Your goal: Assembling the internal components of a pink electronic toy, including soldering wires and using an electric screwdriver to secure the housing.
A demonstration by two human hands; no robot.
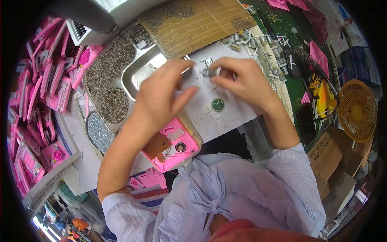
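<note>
My left hand [159,97] hovers over the white work surface [238,111], slightly blurred, its thumb and fingers spread apart with nothing seen between them. Fingertips of my right hand [244,80] close at the side of a small silver motor with a white end piece [208,67]; the exact grip is partly hidden. Below my left wrist lies an open pink plastic housing [189,146], holding a brown circuit board [157,146], thin wires and a round black part [180,147]. A small round green piece [218,105] rests between my hands, nearer to me.
Left stand a tray of small screws [105,76], a metal dish [130,78] and heaped pink housings [36,92]. Brown cardboard [197,26] lies at the back. More silver motors [252,43] crowd the right edge near a yellow-brown round basket [356,109].
</note>
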